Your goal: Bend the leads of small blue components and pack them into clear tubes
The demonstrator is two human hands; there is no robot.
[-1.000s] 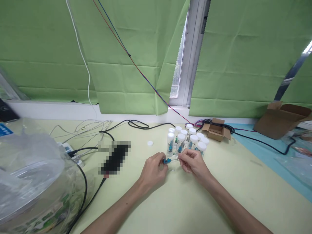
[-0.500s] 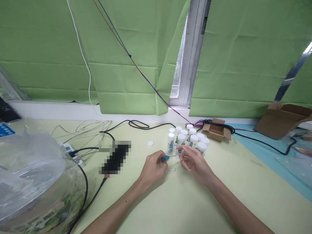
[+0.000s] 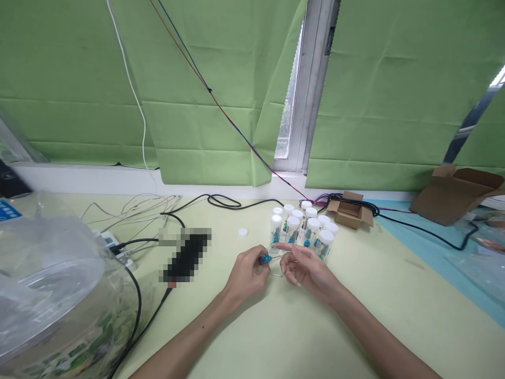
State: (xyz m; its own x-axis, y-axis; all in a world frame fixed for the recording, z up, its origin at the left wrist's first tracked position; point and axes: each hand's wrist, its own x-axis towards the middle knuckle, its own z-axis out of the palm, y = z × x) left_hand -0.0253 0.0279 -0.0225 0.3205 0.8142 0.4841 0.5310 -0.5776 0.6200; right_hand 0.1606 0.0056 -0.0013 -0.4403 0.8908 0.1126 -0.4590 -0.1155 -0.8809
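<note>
My left hand (image 3: 248, 271) is closed around a small blue piece (image 3: 265, 259). From that piece a thin straight shaft (image 3: 276, 257) runs right, to the fingers of my right hand. A thin bent metal piece (image 3: 277, 275) shows below my left fingers, at the table surface. My right hand (image 3: 305, 268) has its index finger stretched left above the shaft, while the other fingers curl in. What those curled fingers grip is too small to make out. Just behind both hands stand several clear bottles (image 3: 292, 231) with white caps and blue or green pieces inside.
A loose white cap (image 3: 243, 232) lies left of the bottles. Black cable (image 3: 224, 201) and an open small cardboard box (image 3: 350, 213) are behind. A pixelated dark object (image 3: 188, 257) and a large clear plastic bag (image 3: 59, 295) are at left, a bigger box (image 3: 453, 195) at right.
My right hand has moved left, closer to my left hand, and its index finger now reaches over the shaft. My left hand keeps its hold on the blue piece.
</note>
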